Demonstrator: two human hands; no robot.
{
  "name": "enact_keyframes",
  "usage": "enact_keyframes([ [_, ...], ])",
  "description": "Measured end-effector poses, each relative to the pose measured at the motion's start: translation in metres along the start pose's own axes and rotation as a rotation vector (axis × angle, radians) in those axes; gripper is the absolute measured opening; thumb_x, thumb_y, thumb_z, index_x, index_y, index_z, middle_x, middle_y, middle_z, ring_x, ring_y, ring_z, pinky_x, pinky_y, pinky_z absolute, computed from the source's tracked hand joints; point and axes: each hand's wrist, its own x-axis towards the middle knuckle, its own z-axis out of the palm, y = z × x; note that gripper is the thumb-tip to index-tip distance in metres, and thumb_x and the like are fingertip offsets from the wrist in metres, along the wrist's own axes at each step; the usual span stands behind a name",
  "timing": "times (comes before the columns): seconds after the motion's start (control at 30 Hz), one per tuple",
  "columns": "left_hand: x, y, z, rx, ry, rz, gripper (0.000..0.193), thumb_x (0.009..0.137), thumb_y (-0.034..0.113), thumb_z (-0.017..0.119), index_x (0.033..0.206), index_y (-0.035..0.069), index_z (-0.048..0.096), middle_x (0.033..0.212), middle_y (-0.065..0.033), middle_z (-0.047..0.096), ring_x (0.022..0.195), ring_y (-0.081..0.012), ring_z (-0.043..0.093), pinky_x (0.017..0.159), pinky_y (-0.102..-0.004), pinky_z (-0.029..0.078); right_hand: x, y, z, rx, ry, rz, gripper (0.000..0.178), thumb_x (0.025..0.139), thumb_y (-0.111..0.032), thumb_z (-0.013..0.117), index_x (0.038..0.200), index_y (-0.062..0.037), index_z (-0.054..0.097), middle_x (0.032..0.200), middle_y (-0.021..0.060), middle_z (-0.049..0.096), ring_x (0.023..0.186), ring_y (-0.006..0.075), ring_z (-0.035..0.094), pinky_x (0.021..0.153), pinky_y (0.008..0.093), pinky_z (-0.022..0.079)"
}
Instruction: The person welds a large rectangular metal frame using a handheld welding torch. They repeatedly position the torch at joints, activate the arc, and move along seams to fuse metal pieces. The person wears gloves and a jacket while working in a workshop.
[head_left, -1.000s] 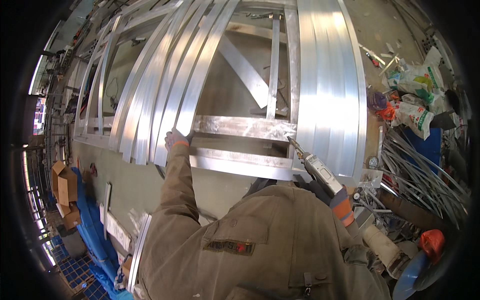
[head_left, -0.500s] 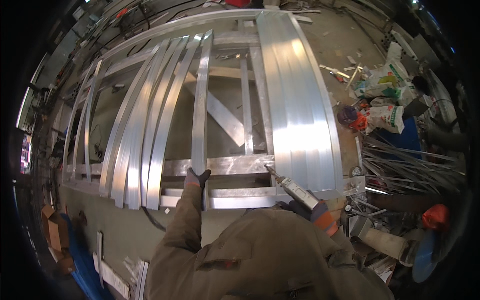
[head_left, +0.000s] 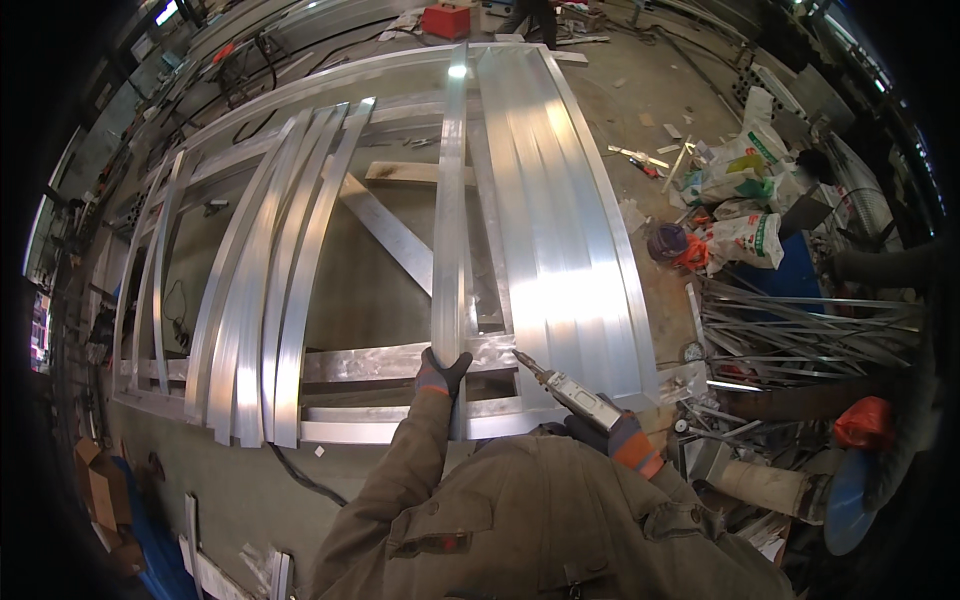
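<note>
Outstretched left hand (head_left: 441,374) clasps a slat (head_left: 451,220) toward its near end; right hand (head_left: 612,430), nearer, grasps a tool (head_left: 583,398)

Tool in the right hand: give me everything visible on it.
The tool has a long, pale grey body, seemingly plastic or painted metal, and a narrower, metallic-looking neck ending in a dark tip. The gloved right hand grips its rear. It slants forward and to the left, its tip by the right end of the crossbar; whether they touch, or whether it's running, I can't tell.
</note>
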Motion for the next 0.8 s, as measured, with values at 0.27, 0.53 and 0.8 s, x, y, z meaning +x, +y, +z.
enact_keyframes([
  [0.27, 0.020, 0.035, 0.055, 0.033, 0.010, -0.001, 0.130, 0.073, 0.076, 0.089, 0.163, -0.007, 0.045, 0.154, -0.0321, 0.063, 0.141, -0.0447, 0.064, 0.117, -0.0491, 0.053, 0.001, -0.008, -0.026, -0.004, 0.014, -0.007, 0.041, 0.104, -0.005, 0.077, 0.144, -0.0005, 0.071, 0.133, 0.0118, 0.078, 0.116, 0.0177, 0.075, 0.093, 0.0331, 0.061],
  [0.53, 0.027, 0.030, 0.081, 0.023, 0.065, 0.026, 0.117, 0.074, 0.067, 0.093, 0.159, -0.001, 0.051, 0.150, -0.0285, 0.067, 0.137, -0.0434, 0.067, 0.115, -0.0497, 0.054, 0.000, -0.010, -0.042, 0.009, 0.022, 0.000, 0.041, 0.104, -0.005, 0.078, 0.143, -0.0005, 0.071, 0.132, 0.0115, 0.078, 0.115, 0.0174, 0.075, 0.093, 0.0328, 0.061],
  [0.8, 0.028, 0.040, 0.088, 0.037, 0.060, -0.008, 0.116, 0.073, 0.065, 0.093, 0.159, 0.000, 0.051, 0.150, -0.0278, 0.067, 0.138, -0.0428, 0.066, 0.115, -0.0502, 0.054, 0.009, -0.012, -0.045, 0.001, 0.008, -0.002, 0.041, 0.103, -0.005, 0.078, 0.143, -0.0004, 0.071, 0.131, 0.0112, 0.078, 0.114, 0.0171, 0.075, 0.094, 0.0326, 0.060],
])
